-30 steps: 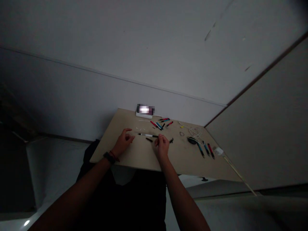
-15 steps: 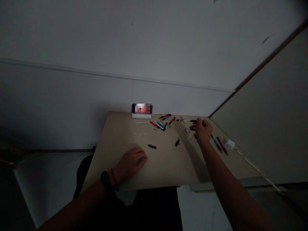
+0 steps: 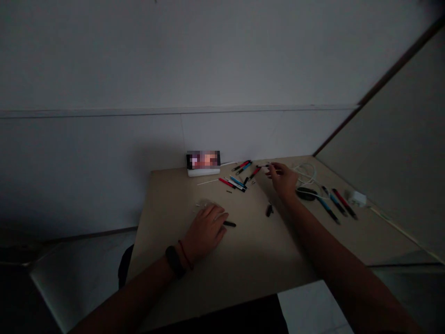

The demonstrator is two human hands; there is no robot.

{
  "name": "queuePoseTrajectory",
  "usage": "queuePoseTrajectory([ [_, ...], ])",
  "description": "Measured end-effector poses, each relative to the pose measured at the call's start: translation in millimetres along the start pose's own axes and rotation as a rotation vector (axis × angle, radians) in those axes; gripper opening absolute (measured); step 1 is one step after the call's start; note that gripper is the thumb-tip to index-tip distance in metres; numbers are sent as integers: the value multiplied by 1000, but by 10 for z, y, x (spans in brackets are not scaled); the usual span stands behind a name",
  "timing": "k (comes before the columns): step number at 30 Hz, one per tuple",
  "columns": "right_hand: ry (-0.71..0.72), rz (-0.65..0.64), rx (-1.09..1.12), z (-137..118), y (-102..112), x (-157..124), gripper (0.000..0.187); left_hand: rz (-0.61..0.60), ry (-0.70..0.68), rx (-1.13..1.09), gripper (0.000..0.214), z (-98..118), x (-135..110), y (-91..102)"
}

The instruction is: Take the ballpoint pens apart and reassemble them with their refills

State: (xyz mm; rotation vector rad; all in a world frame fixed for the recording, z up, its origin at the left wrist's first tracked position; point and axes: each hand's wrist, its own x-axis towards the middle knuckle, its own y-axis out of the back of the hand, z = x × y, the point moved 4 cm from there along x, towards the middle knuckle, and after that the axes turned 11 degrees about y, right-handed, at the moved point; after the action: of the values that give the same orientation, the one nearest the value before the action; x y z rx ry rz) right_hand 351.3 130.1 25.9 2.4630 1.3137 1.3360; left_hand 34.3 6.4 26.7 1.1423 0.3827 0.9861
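Observation:
My left hand rests over the desk, palm down, with its fingers loosely bent and apart. Its thumb and index fingertips are at the near end of a short black pen part, with no firm grip visible. Toward the back of the desk, my right hand pinches a slim black-and-white pen whose far part is hidden by the fingers. Beside that pen lies a red-and-black pen. A small black object lies between the two hands.
A phone leans upright on a white stand near the wall. Several red, blue and white pens lie in the middle. On the right are more pens, a dark oval object, a white cable and a white adapter.
My left hand has moved forward and right to the black pen part, its fingers extending. The right hand still holds the pen, now lower among the other pens. The view has shifted.

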Motion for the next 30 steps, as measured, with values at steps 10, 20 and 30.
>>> queuePoseTrajectory([
  [10,174,-366,-105,149,-322,-155,28,-62,-67,-58,14,-161,357,-155],
  [20,137,-409,-98,206,-344,-176,30,-31,36,-360,23,-263,340,-95],
  [30,9,-374,-48,272,-330,-158,24,71,45,-421,22,-407,333,-52],
])
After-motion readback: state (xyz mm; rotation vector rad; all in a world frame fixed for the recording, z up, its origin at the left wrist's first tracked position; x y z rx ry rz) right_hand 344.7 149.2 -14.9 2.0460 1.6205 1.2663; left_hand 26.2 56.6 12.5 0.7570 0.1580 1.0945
